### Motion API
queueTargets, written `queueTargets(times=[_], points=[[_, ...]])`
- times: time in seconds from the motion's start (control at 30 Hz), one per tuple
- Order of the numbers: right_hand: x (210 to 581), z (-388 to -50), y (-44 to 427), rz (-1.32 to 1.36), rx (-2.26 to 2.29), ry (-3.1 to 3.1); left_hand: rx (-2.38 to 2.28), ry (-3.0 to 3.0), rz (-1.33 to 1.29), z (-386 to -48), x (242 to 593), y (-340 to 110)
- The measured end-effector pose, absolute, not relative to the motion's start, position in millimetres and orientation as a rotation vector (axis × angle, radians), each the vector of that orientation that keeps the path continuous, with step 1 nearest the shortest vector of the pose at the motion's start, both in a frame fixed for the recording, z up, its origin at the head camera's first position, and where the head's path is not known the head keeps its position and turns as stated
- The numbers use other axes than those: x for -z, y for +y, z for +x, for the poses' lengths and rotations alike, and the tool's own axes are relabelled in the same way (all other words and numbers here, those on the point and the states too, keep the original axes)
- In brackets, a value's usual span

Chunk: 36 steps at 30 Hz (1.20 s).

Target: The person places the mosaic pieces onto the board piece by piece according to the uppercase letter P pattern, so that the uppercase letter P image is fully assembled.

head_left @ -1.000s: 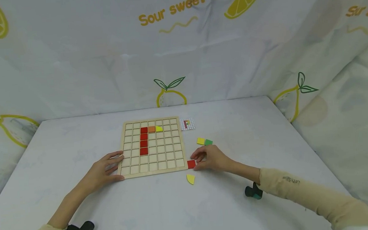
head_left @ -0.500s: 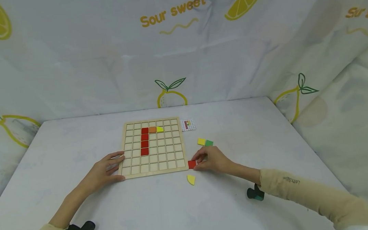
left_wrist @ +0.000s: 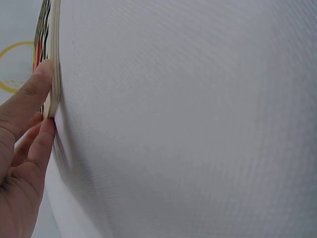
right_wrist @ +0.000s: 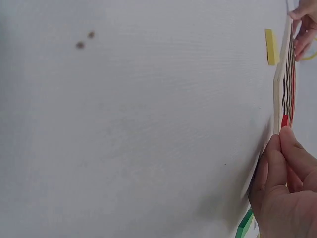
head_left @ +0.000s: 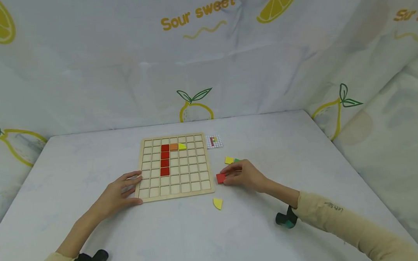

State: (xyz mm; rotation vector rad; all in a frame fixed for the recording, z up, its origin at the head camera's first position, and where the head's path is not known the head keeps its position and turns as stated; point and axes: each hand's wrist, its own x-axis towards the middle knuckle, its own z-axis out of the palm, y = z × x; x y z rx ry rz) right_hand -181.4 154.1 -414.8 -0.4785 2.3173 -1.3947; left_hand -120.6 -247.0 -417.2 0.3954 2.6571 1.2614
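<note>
My right hand (head_left: 246,176) pinches a red square tile (head_left: 221,178) between thumb and fingertips, just right of the wooden grid board (head_left: 177,195). In the right wrist view the red tile (right_wrist: 285,120) shows past the thumb tip. My left hand (head_left: 115,193) rests against the board's left edge, fingers extended and thumb by the near corner. In the left wrist view, fingertips (left_wrist: 45,69) touch the board's rim (left_wrist: 56,59). On the grid lie a column of red tiles (head_left: 165,162), an orange square (head_left: 174,147) and a yellow rounded piece (head_left: 182,146).
Right of the board lies a small pattern card (head_left: 214,141). A yellow square (head_left: 229,160) and a green tile (head_left: 236,160), partly hidden by the right hand, lie below it. A yellow quarter-round piece (head_left: 217,203) lies near the board's front right corner. White cloth (head_left: 185,236) covers the table.
My right hand has lifted the red tile from beside the board's near right corner and moved it slightly away from me and to the right. The left hand stays at the board.
</note>
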Motion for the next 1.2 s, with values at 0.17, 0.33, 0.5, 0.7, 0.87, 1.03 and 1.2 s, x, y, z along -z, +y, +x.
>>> queueTargets(times=[0.17, 0.33, 0.5, 0.7, 0.87, 1.03, 1.2], points=[[415, -183, 156, -0.358, 1.456, 2.254, -1.235, 2.677, 0.400, -121, 416, -247], [414, -185, 156, -0.187, 1.518, 2.150, -1.249, 2.664, 0.416, -122, 419, -248], [412, -187, 159, -0.099, 1.552, 2.070, -1.264, 2.664, 0.466, -122, 421, -250], [412, -187, 165, -0.057, 1.581, 2.059, -1.269, 2.656, 0.461, -122, 422, -250], [411, -188, 165, -0.027, 1.566, 2.084, -1.257, 2.667, 0.452, -122, 422, -250], [408, -189, 160, -0.002, 1.556, 2.078, -1.258, 2.664, 0.442, -122, 422, -250], [407, -193, 152, -0.011, 1.576, 2.029, -1.272, 2.656, 0.443, -122, 422, -250]])
